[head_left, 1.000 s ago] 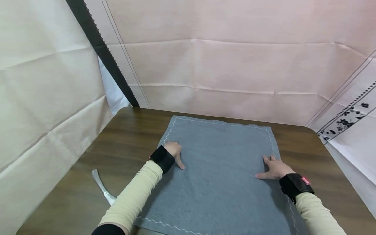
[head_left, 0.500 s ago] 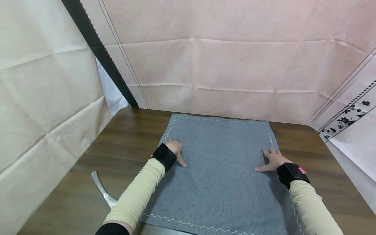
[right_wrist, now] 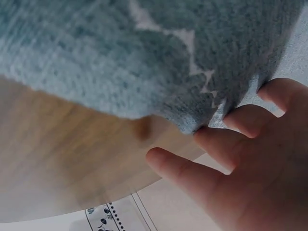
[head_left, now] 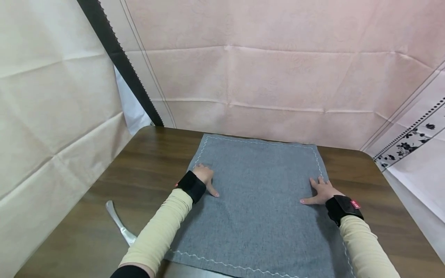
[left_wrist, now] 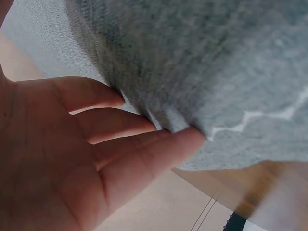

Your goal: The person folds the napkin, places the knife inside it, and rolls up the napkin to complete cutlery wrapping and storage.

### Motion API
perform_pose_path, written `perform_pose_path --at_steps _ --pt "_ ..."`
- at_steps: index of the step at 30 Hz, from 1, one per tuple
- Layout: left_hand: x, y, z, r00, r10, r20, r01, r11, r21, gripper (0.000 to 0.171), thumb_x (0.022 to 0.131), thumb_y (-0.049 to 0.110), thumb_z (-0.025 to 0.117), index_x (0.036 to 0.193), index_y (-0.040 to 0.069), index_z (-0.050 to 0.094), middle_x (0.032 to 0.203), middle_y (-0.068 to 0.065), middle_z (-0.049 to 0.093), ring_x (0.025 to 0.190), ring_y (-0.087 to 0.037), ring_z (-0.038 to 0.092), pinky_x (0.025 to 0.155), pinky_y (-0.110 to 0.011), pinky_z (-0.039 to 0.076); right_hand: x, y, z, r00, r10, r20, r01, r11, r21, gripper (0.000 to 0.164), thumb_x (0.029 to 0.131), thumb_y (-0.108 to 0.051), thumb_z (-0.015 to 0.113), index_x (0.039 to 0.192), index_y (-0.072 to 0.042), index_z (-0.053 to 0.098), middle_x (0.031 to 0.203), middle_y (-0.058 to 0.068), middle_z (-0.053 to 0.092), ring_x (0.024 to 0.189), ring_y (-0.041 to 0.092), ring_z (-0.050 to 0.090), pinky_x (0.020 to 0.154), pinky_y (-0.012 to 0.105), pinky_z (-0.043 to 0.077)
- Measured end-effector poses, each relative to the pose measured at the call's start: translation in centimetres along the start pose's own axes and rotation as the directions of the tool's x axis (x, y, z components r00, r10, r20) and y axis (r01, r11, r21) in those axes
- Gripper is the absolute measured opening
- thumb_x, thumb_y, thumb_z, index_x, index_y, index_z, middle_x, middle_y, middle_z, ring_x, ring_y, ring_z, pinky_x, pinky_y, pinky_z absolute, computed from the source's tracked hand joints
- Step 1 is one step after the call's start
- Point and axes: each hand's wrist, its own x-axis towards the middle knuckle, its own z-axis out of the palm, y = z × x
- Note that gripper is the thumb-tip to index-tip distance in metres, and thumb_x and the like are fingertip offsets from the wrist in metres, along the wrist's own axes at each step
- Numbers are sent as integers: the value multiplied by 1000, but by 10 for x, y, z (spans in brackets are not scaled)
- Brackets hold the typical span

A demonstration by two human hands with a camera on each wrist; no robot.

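Observation:
A grey-blue cloth [head_left: 260,216] with white zigzag stitching along its edges lies spread flat on the wooden table. My left hand [head_left: 205,177] rests on the left side of the cloth, thumb out to the right. In the left wrist view its extended fingers [left_wrist: 144,156] press the tips into the fabric beside the stitching, puckering it. On the opposite side, my right hand [head_left: 321,193] lies with spread fingers. The right wrist view has several fingertips touching the cloth near its stitched edge, while one finger [right_wrist: 180,168] points out past the edge, over the table.
Left of the cloth lies a shiny silver curved handle [head_left: 118,220], its lower end hidden behind my left forearm. A pale, glossy surface [head_left: 191,272] shows below the cloth's near edge. Patterned pale sheets [head_left: 278,77] hang behind the table [head_left: 90,220].
The cloth has slid slightly away from me, its near stitched hem now farther up the table. Both hands stay on its sides, the right one shifted slightly forward.

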Motion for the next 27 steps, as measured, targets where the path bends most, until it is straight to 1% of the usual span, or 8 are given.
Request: perform_pose_path --at_steps 2,4,7,9,11,16,23,27 --pt "-1 -2 2 1000 6 -10 -6 1000 -18 85 57 61 76 113 -1 61 122 -22 52 115 -40 43 95 -45 36 -1 0 1 1000 -2 -4 2 1000 -7 116 65 -64 67 137 13 18 135 44 6 121 62 4 90 70 17" --pt "-1 -5 4 999 22 -35 -23 999 -38 79 58 60 76 106 -1 64 114 -20 58 108 -35 50 90 -42 41 -3 -2 2 1000 -2 -16 1 1000 -28 114 66 -63 67 137 14 19 135 44 8 121 62 7 90 69 19" --pt "-1 -12 7 991 41 -130 -54 994 -99 57 64 51 77 86 0 67 92 -14 63 85 -26 59 76 -37 47 -6 -8 5 995 -50 -89 42 995 -91 103 69 -57 68 132 15 30 132 43 20 120 59 19 89 66 26" --pt "-1 -16 10 977 50 -207 -76 989 -123 42 69 44 76 74 3 65 78 -9 62 71 -21 57 66 -36 48 -10 -14 9 983 -108 -149 89 987 -132 92 72 -51 69 128 16 38 129 41 30 118 56 27 89 63 29" --pt "-2 -19 13 965 54 -257 -91 987 -136 35 74 37 73 69 5 62 74 -8 60 65 -20 55 61 -37 48 -16 -22 13 967 -170 -188 143 978 -149 83 74 -45 70 124 15 44 126 39 36 117 54 32 90 61 30" --pt "-12 -28 18 966 74 -249 -107 987 -122 29 78 33 70 78 5 63 78 -8 59 67 -19 54 59 -36 47 -34 -41 26 958 -241 -158 224 967 -119 86 72 -52 69 128 9 45 131 38 33 121 54 27 90 63 28" --pt "-41 -41 29 959 123 -254 -154 982 -109 28 74 28 74 84 4 64 79 -9 58 70 -21 54 61 -37 46 -55 -47 43 948 -295 -117 288 955 -71 93 68 -54 70 132 6 41 133 42 25 121 57 20 88 64 28" --pt "-56 -43 39 961 172 -218 -194 977 -85 49 74 33 74 108 0 62 100 -15 59 91 -28 57 73 -40 47 -59 -46 47 949 -298 -98 292 954 -74 98 66 -55 71 134 7 36 133 43 21 121 58 17 87 64 28"
